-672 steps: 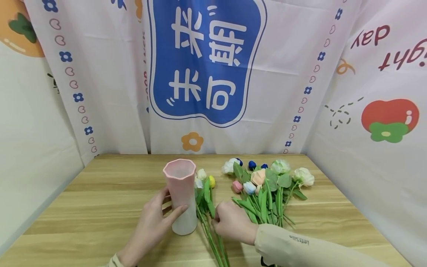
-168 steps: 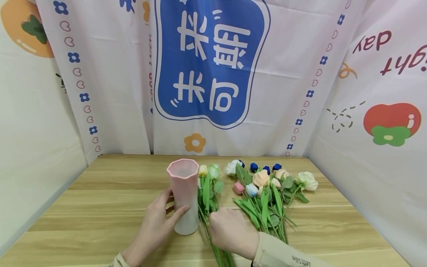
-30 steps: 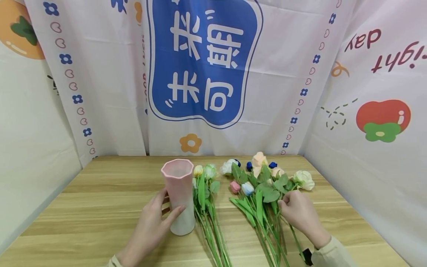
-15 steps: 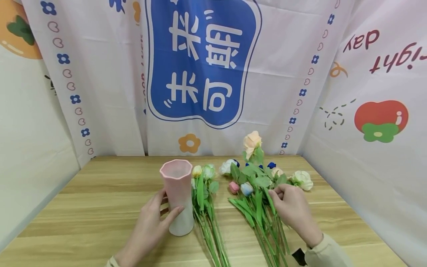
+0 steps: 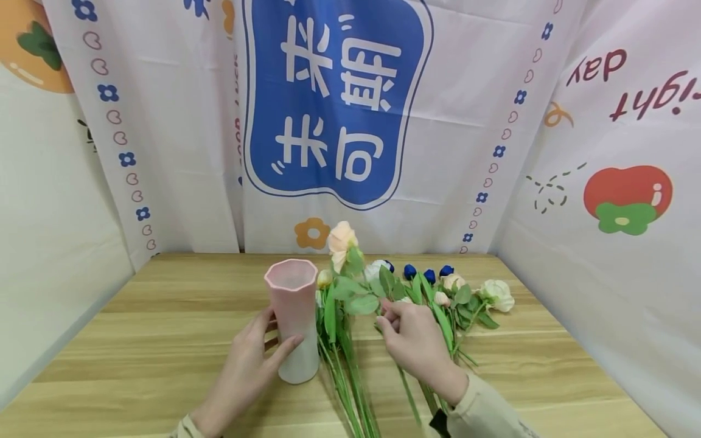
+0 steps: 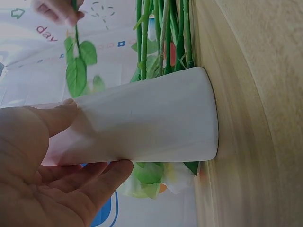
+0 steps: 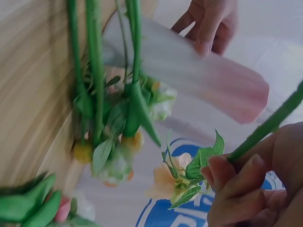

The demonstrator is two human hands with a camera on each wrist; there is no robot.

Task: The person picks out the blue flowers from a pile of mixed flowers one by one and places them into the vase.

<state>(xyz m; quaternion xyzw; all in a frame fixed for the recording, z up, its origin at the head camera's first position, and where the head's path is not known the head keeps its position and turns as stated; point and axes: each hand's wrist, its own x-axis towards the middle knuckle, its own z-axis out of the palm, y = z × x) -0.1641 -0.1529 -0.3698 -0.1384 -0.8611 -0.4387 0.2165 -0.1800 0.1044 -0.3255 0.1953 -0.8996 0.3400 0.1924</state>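
Observation:
My left hand (image 5: 254, 362) grips a tall vase (image 5: 298, 331), pink at its faceted rim and white below, which stands upright on the table. In the left wrist view, thumb and fingers lie on opposite sides of the vase (image 6: 147, 118). My right hand (image 5: 421, 347) pinches the green stem (image 7: 274, 120) of a peach artificial rose (image 5: 342, 238). Its bloom is raised above the table, just right of the vase, and its leaves overlap a small bunch of flowers. That bunch has a yellow tulip (image 5: 324, 278) and long stems (image 5: 342, 383) beside the vase.
On the right lies a larger spread of artificial flowers: blue tulips (image 5: 410, 272), a cream-white rose (image 5: 497, 296), a peach rose (image 5: 453, 281) and leafy stems. The wooden table (image 5: 164, 328) meets printed cloth (image 5: 465, 152) at the back and sides.
Over the last second my right hand has lifted the peach rose from the right pile and carried it left. Earlier, a green-white flower joined the bunch beside the vase. My left hand stays put.

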